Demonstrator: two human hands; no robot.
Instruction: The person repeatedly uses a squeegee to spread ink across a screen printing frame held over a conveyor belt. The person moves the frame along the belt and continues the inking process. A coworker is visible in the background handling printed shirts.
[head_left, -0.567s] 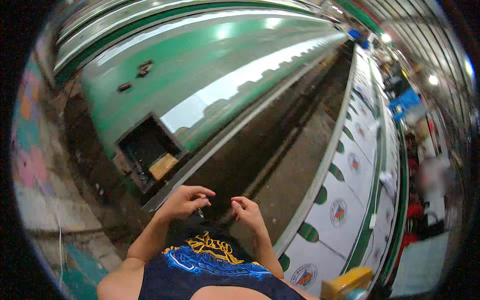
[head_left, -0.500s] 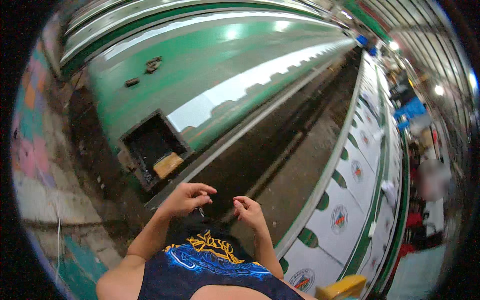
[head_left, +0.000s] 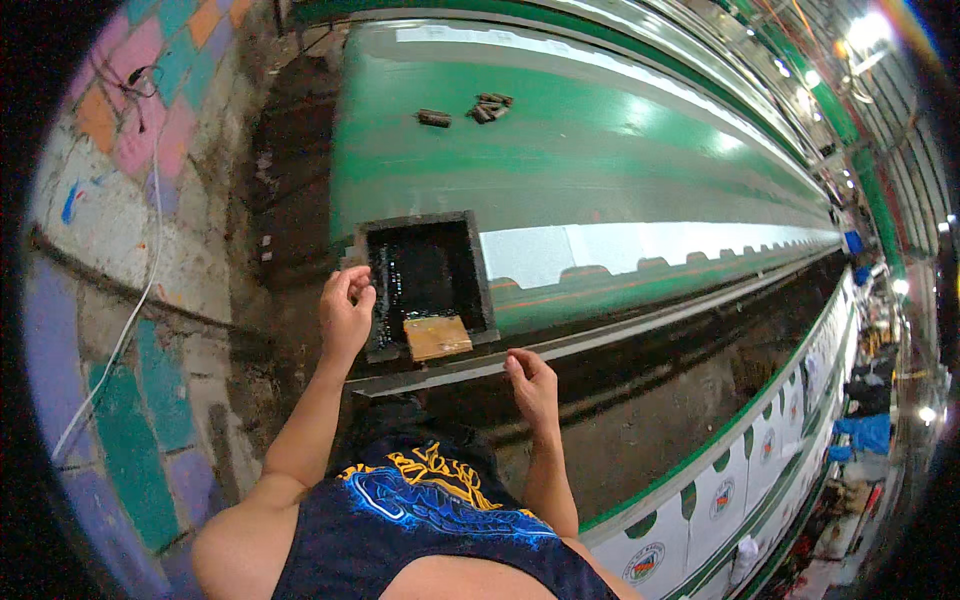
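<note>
Beside the left edge of a dark square screen frame (head_left: 480,290), my left hand (head_left: 346,315) hovers with its fingers loosely bent and nothing visible in them. Whether it touches the frame, I cannot tell. The frame lies on the near left end of a long green table (head_left: 400,170), with a glossy black surface inside it. A tan, flat wooden piece (head_left: 437,338) rests on its near side. My right hand (head_left: 535,388) is below and right of the frame, in front of the table's near edge, fingers loosely curled and apparently holding nothing.
Several small dark cylindrical pieces (head_left: 434,118) lie farther back on the green table. A white strip (head_left: 560,248) runs along its near side. A dark aisle (head_left: 640,420) separates it from a second table with printed white pieces (head_left: 700,510). A painted block wall (head_left: 150,430) stands left.
The view has swung, bringing the frame toward the middle. My left hand has moved up beside the frame's left edge, and my right hand is now nearer the frame.
</note>
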